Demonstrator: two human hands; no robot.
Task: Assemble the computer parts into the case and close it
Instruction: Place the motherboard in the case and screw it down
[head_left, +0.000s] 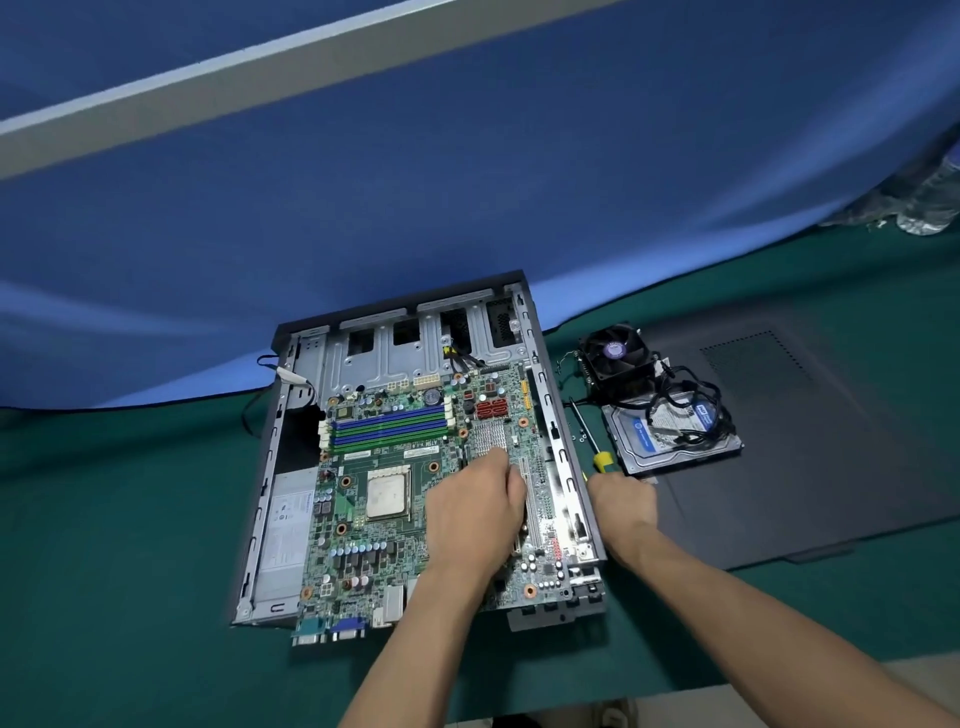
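Motherboard (395, 499) sits loose in the open case (563, 441) mid-tabletop, left hand (475, 512) fingers curled pressing it, right hand (623, 501) gripping the screwdriver (602, 460); next, likely align and screw it down.

The case (563, 447) lies open on its side on the green cloth, a dark shell with grey metal inside and empty drive bays along its far end. The motherboard (395, 499), green with blue memory slots, a bare square processor and a finned silver heatsink, lies flat inside it, its port edge sticking out past the near end of the case. A silver power supply (285, 535) sits along the case's left wall. Right of the case, the black fan cooler (615, 358) rests beside the hard drive (670, 436), which has black cables heaped on it. The dark side panel (831, 441) lies flat under both. A yellow-handled screwdriver (589, 436) lies between case and drive.
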